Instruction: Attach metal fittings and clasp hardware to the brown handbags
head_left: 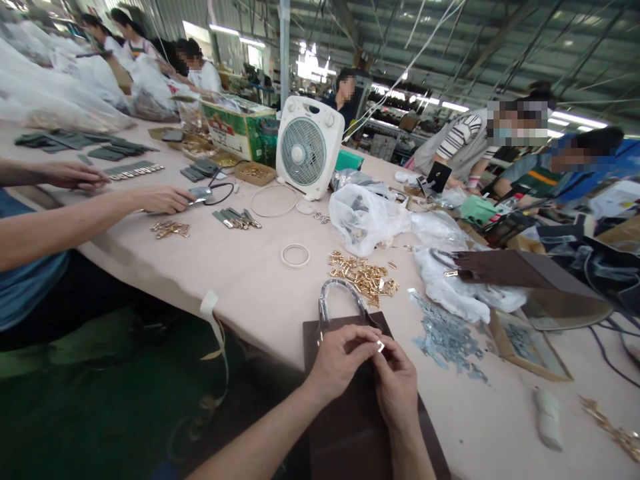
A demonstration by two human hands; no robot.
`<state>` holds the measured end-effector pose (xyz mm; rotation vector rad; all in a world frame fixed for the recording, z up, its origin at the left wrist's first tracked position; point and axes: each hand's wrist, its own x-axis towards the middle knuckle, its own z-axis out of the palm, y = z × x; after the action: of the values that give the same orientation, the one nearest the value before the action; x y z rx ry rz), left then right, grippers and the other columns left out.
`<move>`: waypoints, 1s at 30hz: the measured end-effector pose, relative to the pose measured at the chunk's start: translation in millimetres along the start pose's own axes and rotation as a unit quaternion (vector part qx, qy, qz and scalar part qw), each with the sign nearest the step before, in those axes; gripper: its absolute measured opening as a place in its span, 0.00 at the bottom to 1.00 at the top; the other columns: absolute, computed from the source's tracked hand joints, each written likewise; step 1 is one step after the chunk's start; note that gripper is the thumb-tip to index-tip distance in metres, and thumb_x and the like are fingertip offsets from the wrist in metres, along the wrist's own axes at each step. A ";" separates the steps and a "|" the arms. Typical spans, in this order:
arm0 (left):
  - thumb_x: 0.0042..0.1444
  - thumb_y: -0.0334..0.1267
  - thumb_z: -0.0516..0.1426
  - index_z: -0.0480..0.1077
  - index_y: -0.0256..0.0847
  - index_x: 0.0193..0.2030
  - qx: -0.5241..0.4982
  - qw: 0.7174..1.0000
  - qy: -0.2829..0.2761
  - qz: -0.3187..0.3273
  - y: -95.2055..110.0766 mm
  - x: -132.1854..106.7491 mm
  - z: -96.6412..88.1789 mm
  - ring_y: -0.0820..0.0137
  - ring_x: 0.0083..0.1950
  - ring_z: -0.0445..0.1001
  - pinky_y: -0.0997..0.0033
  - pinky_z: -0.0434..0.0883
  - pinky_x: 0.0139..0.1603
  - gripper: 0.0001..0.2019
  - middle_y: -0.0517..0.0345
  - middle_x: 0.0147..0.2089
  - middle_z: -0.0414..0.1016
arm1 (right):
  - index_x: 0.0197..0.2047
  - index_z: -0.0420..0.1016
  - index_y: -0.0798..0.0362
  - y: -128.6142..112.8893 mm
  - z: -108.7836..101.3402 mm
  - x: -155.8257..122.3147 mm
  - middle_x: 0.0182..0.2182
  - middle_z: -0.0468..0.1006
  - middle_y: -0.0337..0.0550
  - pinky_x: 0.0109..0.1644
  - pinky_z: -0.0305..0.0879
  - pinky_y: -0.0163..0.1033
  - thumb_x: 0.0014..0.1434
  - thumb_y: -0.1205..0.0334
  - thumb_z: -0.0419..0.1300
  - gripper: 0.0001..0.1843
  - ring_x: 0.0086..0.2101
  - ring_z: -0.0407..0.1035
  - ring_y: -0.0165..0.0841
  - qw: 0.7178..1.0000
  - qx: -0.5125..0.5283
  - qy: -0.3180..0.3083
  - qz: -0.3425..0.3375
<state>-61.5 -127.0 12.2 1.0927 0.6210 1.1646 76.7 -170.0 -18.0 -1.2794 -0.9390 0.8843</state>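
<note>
My left hand [343,360] and my right hand [397,383] meet over a dark brown bag [345,427] lying flat at the table's near edge. Both pinch a small shiny metal fitting [381,345] between thumb and fingertips. The bag's clear-wrapped handle [337,297] arches away from my hands. Just beyond it lies a heap of gold metal buckles [363,273]. A scatter of silver-grey metal pieces [445,337] lies to the right of my hands.
A co-worker's arms [100,207] reach in from the left over small metal parts. A white box fan [305,147] stands mid-table beside plastic bags [367,217]. A white tape ring [295,255], another brown bag [520,270] and a shallow tray [530,347] lie nearby. More people sit along the far side.
</note>
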 end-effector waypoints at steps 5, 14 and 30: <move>0.57 0.40 0.70 0.78 0.38 0.48 -0.030 0.999 0.020 -0.011 -6.7 2.4 -10.2 0.66 0.46 0.82 0.68 0.78 0.52 0.15 0.51 0.45 0.84 | 0.43 0.83 0.44 -13.4 6.1 -5.5 0.44 0.80 0.45 0.54 0.71 0.46 0.60 0.56 0.70 0.07 0.47 0.73 0.41 0.987 -0.074 0.045 -0.134; 0.56 0.38 0.71 0.82 0.39 0.45 0.023 1.000 -0.001 0.018 -10.5 -3.7 -17.5 0.66 0.45 0.82 0.69 0.78 0.52 0.11 0.52 0.44 0.85 | 0.45 0.82 0.47 -15.9 -2.1 -10.9 0.42 0.82 0.43 0.48 0.75 0.42 0.65 0.62 0.65 0.06 0.44 0.77 0.38 0.971 -0.134 0.026 -0.194; 0.52 0.33 0.73 0.83 0.40 0.39 0.000 0.997 0.017 0.080 -11.6 -4.3 -18.9 0.67 0.46 0.83 0.68 0.80 0.52 0.08 0.53 0.43 0.85 | 0.45 0.82 0.46 -16.1 -1.6 -8.3 0.42 0.82 0.44 0.49 0.74 0.43 0.64 0.68 0.66 0.08 0.44 0.77 0.38 0.965 -0.131 -0.004 -0.227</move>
<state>-74.3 -124.6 -6.2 1.1404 0.5673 1.3238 75.4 -179.7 -2.7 -1.2076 -1.3236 0.4150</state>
